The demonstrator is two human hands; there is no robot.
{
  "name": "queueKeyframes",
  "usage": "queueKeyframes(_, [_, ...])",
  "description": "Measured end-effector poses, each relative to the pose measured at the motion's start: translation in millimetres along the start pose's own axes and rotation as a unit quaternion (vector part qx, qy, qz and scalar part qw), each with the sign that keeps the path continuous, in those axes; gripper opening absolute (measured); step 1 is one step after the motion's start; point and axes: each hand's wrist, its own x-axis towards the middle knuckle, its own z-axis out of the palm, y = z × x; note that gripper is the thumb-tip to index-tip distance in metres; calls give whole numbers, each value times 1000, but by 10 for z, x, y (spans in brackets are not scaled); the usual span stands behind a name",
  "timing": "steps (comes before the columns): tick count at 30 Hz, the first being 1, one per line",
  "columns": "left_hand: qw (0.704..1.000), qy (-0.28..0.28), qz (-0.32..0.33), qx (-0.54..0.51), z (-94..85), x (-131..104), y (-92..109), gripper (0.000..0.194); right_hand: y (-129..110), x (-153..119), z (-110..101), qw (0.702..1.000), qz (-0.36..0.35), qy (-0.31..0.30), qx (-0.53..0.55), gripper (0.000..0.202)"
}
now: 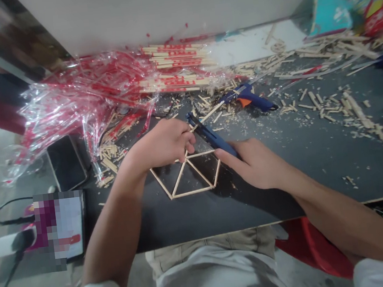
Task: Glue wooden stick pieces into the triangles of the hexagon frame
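Nearest: the wearer's pale shirt (pixel 214 279), on the near side of the stick frame (pixel 193 192); a red plastic surface (pixel 317 249) shows below the table edge, to the frame's near right. The frame, thin wooden sticks joined into triangles, lies on the dark table (pixel 203 220) between the forearms.

Left hand (pixel 170 139): over the frame's far left side, fingers curled, pinching a loose stick (pixel 213 111) that slants away to the far right. Thumb mostly hidden; whether the fingers also touch the frame, cannot tell.

Right hand (pixel 256 161): just right of the frame, closed round a blue tool (pixel 221 144), thumb along its near side. The tool's head crosses the stick close to the left fingers; whether it bites into the wood, cannot tell.

Well left of the frame: a white plug (pixel 6 245), a device with a pixelated screen (pixel 71 221) and, farther off, a dark phone (pixel 66 162).

Beyond the frame, to the right: a blue glue gun (pixel 257 101) with orange trigger, among wood scraps (pixel 318 99). Beyond it, to the left: heaped red-and-clear wrappers (pixel 84 86); more directly behind, sticks in red-printed wrapping (pixel 174 55). Farthest right, a teal container (pixel 332 12).
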Motion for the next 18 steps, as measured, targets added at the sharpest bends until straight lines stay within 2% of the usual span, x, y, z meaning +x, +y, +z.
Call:
queueKeyframes(3, [1000,-6,-21,-5,-17,-28,11,21,-9,-4,36,1000,-8,3,1,49])
queueKeyframes(8, [1000,12,-14,3,-125,-129,-13,29,84,35,38,995,3,91,-51,47])
queueKeyframes(13, [990,43,-15,133,-273,-191,-162,31,201,122,-93,995,2,55,-82,52])
queueKeyframes(15, [981,66,-15,185,-277,-142,-262,30,221,154,-98,991,27,54,-121,52])
queueKeyframes(18, [975,81,-3,205,-222,-29,-394,29,245,166,-39,978,55,74,-189,53])
